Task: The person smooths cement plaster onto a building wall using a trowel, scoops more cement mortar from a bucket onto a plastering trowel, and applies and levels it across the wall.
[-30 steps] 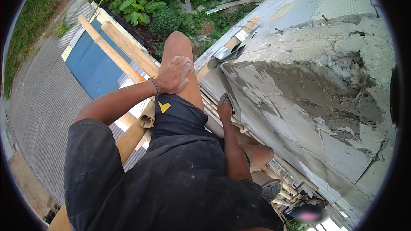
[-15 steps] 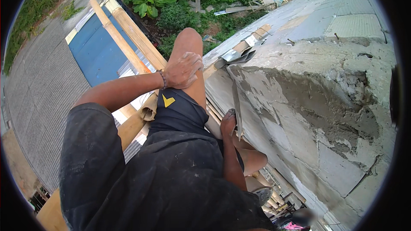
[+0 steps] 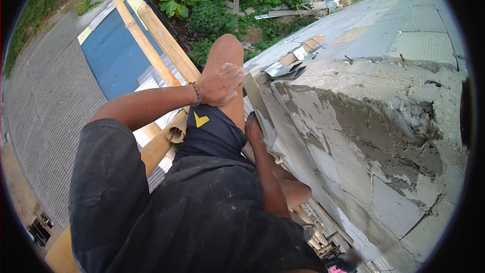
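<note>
My left hand point(image 3: 220, 85), dusted with pale powder, rests over my bent leg just below the hem of my dark shorts, fingers laid across the skin and holding nothing. Low between my legs and the block wall, my right hand point(image 3: 253, 127) is closed on a plastering trowel point(image 3: 259, 107). The trowel's long flat grey blade lies along the wall's face, its far end beside my knee; its handle is hidden by my fingers. Darker, damp-looking mortar point(image 3: 361, 121) covers part of the wall point(image 3: 348, 172), leaving paler blocks bare below.
Bamboo poles point(image 3: 166, 45) run along my left, above a blue panel point(image 3: 113, 53) and a corrugated grey roof point(image 3: 55, 106). Bent metal sheet pieces point(image 3: 285, 69) and nails point(image 3: 348, 58) stick out at the wall top. A rough hollow point(image 3: 422, 114) breaks the wall's corner. Plants grow far below.
My right hand has moved up and left with the trowel. Its blade has turned from nearly edge-on to showing its broad face. The left hand remains on my leg.
</note>
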A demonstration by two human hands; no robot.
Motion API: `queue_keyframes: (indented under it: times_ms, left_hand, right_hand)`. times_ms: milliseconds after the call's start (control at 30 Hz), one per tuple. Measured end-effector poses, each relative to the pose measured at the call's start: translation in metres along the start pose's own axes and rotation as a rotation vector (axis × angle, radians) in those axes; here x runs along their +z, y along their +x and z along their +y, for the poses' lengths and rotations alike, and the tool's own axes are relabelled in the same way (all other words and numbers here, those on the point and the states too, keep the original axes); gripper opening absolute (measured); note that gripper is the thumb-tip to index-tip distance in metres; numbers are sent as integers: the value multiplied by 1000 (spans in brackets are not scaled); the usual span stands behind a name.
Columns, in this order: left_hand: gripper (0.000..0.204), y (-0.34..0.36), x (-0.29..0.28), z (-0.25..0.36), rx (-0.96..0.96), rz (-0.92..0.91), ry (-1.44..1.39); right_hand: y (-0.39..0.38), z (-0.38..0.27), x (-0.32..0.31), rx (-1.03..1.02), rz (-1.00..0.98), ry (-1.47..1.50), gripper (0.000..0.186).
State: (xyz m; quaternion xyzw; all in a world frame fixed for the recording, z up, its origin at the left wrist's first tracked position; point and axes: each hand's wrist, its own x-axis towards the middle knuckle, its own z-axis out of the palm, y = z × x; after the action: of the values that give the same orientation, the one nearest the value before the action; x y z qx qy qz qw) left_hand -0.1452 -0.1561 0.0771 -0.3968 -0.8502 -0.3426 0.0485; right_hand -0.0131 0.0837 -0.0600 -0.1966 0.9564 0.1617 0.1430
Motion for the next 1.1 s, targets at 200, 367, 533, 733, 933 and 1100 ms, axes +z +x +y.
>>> queue_keyframes:
  times_ms: [200,367,533,733,933,1100]
  left_hand:
    - [33,5,0,-1,17,27,-21]
    - [32,-2,3,-3,-17,37,3]
    - [31,-3,3,-1,-39,23,-25]
    - [31,-4,4,-2,-39,38,-42]
    - [32,9,10,-3,-2,40,-48]
    - [42,-3,2,-2,-72,-135,-14]
  right_hand:
    - [6,-3,11,73,82,-142,37]
    - [8,-3,4,111,202,190,26]
    - [2,0,-5,425,215,707,33]
    - [-15,9,10,627,201,978,37]
    - [-56,25,36,713,204,984,40]
    - [-72,28,8,711,136,1055,43]
